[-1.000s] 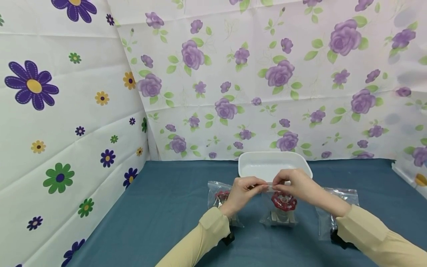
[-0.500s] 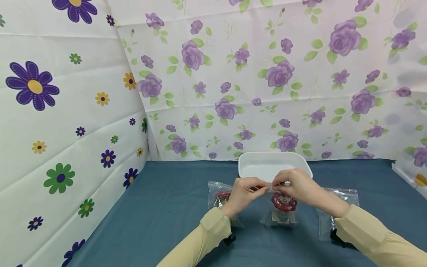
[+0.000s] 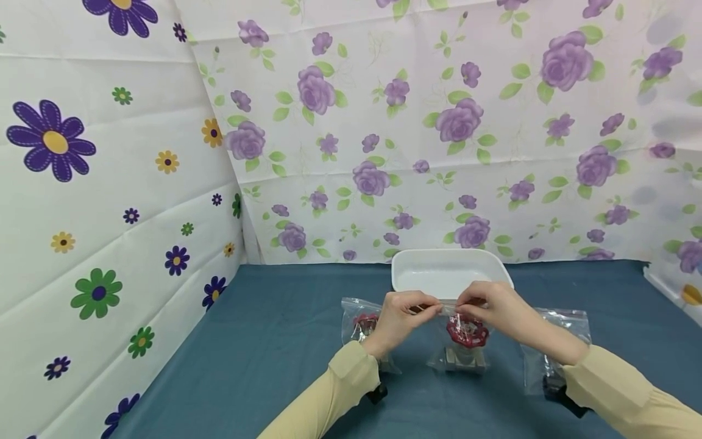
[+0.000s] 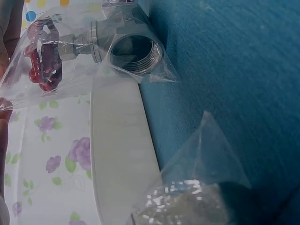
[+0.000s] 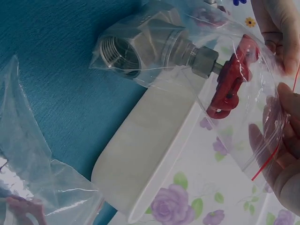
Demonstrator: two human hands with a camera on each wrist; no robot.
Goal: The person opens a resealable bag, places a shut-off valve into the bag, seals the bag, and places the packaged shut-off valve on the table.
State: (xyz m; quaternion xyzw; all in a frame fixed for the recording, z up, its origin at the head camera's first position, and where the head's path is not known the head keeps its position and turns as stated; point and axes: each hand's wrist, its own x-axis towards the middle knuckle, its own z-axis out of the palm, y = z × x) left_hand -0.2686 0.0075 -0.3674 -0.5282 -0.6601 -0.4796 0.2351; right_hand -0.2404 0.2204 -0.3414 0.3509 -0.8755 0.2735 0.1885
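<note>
A gate valve with a red handwheel point(image 3: 467, 331) stands upright on the cloth inside a clear zip bag point(image 5: 255, 117). Its threaded metal body point(image 5: 154, 40) shows through the plastic in the right wrist view. My left hand point(image 3: 399, 318) pinches the left part of the bag's top edge between thumb and fingers. On the same edge, further right, my right hand point(image 3: 501, 310) pinches the plastic too. A red zip line point(image 5: 265, 163) runs along the bag's mouth. Partly behind my left hand lies another bagged valve with a red wheel point(image 3: 364, 323).
A white rectangular tray point(image 3: 450, 280) stands behind the hands at the back of the blue cloth point(image 3: 274, 341). One more clear bag point(image 3: 565, 320) lies by the right forearm. Flowered sheets point(image 3: 340, 140) hang behind and to the left.
My right hand has shifted slightly to the right along the bag's top edge, and its forearm with it. The left hand stays nearly still; the valve has not moved.
</note>
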